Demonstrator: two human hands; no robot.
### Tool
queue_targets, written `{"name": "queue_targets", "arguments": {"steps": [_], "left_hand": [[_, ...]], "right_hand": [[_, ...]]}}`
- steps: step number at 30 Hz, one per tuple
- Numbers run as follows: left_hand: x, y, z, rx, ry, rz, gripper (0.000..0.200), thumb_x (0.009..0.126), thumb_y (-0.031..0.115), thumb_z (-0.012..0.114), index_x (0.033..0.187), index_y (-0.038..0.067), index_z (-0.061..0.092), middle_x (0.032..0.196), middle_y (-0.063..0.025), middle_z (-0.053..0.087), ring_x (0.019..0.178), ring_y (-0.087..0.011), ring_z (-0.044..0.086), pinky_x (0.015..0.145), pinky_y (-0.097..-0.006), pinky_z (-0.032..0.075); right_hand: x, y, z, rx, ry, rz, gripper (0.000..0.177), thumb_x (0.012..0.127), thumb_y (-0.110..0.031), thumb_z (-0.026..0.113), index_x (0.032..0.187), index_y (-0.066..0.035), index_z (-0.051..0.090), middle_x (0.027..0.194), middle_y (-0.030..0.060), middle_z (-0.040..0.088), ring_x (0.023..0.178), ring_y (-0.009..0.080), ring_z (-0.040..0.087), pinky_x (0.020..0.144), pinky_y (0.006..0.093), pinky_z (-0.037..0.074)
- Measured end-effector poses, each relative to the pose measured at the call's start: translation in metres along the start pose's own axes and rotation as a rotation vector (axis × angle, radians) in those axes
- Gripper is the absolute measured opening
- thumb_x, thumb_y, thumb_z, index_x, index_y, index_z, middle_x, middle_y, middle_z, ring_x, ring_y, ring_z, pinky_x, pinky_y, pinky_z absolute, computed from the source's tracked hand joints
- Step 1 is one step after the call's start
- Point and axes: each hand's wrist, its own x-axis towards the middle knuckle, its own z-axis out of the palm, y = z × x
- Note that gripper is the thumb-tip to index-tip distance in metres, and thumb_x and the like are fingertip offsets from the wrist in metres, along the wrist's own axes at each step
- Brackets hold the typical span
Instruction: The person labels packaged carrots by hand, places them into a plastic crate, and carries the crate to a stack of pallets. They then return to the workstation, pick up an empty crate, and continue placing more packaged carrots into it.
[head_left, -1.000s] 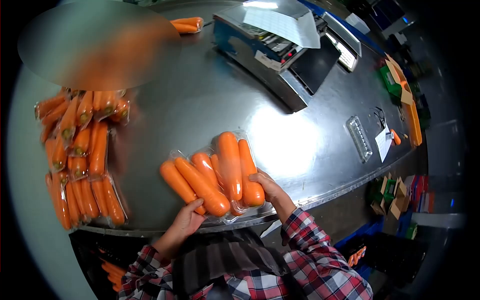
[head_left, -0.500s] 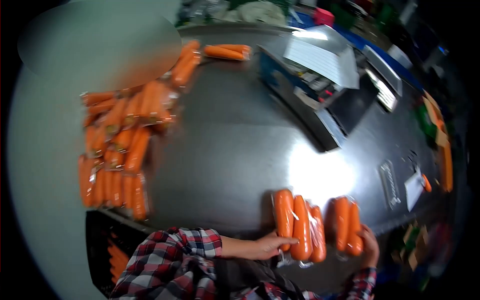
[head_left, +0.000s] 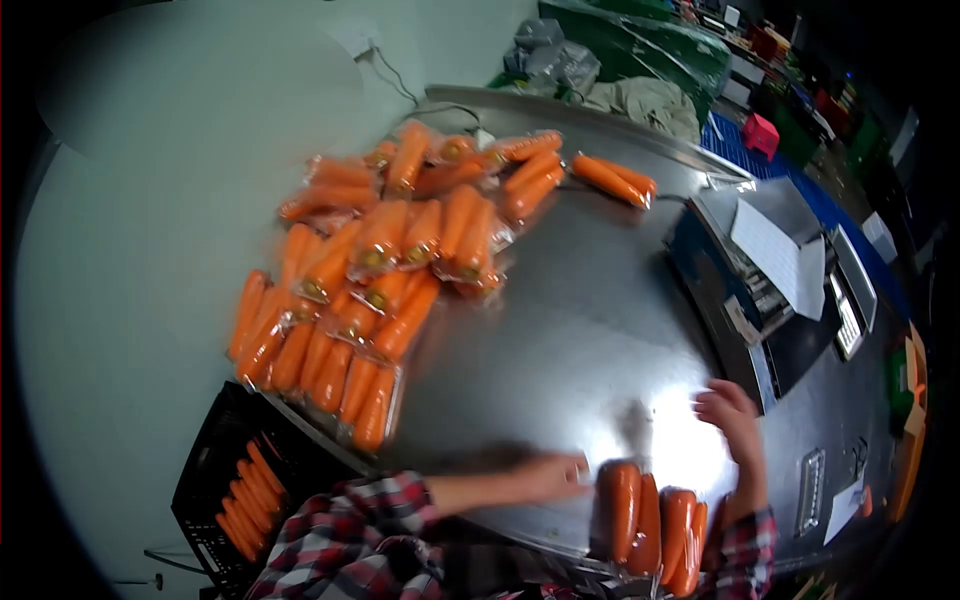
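My left hand (head_left: 552, 477), slightly blurred, is just left of the front bagged carrots, with its fingers apart and nothing in them. Over the bright patch of the metal table (head_left: 560, 350), my right hand (head_left: 730, 408) is raised, fingers spread and empty. Near the table's front edge lie a bagged carrot pack (head_left: 636, 515) and, to its right, another bagged pack (head_left: 684, 540). Something orange shows partly behind my right forearm. A large pile of bagged carrots (head_left: 385, 235) covers the table's left side.
A black crate (head_left: 215, 470) with carrots stands at the lower left. One carrot pack (head_left: 615, 180) lies near the back edge. A machine (head_left: 745, 260) with papers on top stands at the right. Beyond the table are green containers and a pink stool (head_left: 760, 135).
Both hands have let go of the carrot packs; my right hand has moved up and away from them. The view has swung left, showing more of the pile and the crate.
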Motion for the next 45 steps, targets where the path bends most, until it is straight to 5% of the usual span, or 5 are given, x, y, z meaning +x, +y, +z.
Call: {"name": "queue_targets", "arguments": {"steps": [5, 10, 14, 30, 45], "left_hand": [[-0.078, 0.027, -0.271, 0.668, 1.29, 0.059, 0.028, 0.079, 0.027, 0.065, 0.092, 0.003, 0.061, 0.09, -0.0161, 0.061, 0.082, -0.0337, 0.057, 0.081, -0.0409, 0.044], [-0.077, -0.07, -0.403, 0.286, 0.877, -0.532, 0.067, 0.081, 0.046, 0.06, 0.123, -0.005, 0.046, 0.124, -0.025, 0.049, 0.113, -0.0327, 0.05, 0.093, -0.0358, 0.04], [-0.055, -0.06, -0.414, -0.203, 0.717, -0.194, 0.084, 0.075, 0.047, 0.067, 0.132, -0.007, 0.036, 0.128, -0.0175, 0.048, 0.118, -0.0247, 0.046, 0.096, -0.0322, 0.037], [0.051, -0.06, -0.312, -0.409, 0.953, 0.087, 0.078, 0.07, 0.007, 0.073, 0.133, -0.005, 0.028, 0.123, -0.0159, 0.046, 0.108, -0.0231, 0.051, 0.091, -0.0312, 0.044], [-0.08, -0.059, -0.008, -1.111, 0.299, -0.209, 0.073, 0.078, -0.001, 0.062, 0.138, 0.007, 0.021, 0.127, -0.0111, 0.043, 0.115, -0.0229, 0.046, 0.098, -0.0355, 0.04]], "right_hand": [[0.152, -0.035, 0.213, -0.067, -0.343, -0.075, 0.048, 0.086, -0.021, 0.057, 0.123, 0.005, 0.042, 0.097, 0.0166, 0.06, 0.086, 0.0212, 0.063, 0.076, 0.031, 0.053], [0.23, -0.101, 0.352, -0.105, -0.218, -0.252, 0.069, 0.071, -0.034, 0.074, 0.12, 0.007, 0.047, 0.104, 0.0161, 0.06, 0.09, 0.0234, 0.061, 0.077, 0.0332, 0.05], [0.26, -0.096, 0.378, 0.052, -0.126, -0.134, 0.063, 0.065, -0.026, 0.078, 0.114, 0.003, 0.053, 0.107, 0.0153, 0.061, 0.093, 0.0245, 0.061, 0.08, 0.0346, 0.049], [0.191, -0.032, 0.303, -0.065, 0.138, -0.045, 0.067, 0.062, -0.033, 0.073, 0.105, 0.013, 0.049, 0.097, 0.0275, 0.059, 0.092, 0.0333, 0.061, 0.078, 0.0374, 0.049], [-0.149, 0.095, 0.156, -0.176, -0.03, 0.45, 0.072, 0.067, -0.032, 0.072, 0.118, 0.01, 0.043, 0.108, 0.0213, 0.055, 0.105, 0.0277, 0.054, 0.092, 0.0334, 0.041]]}}
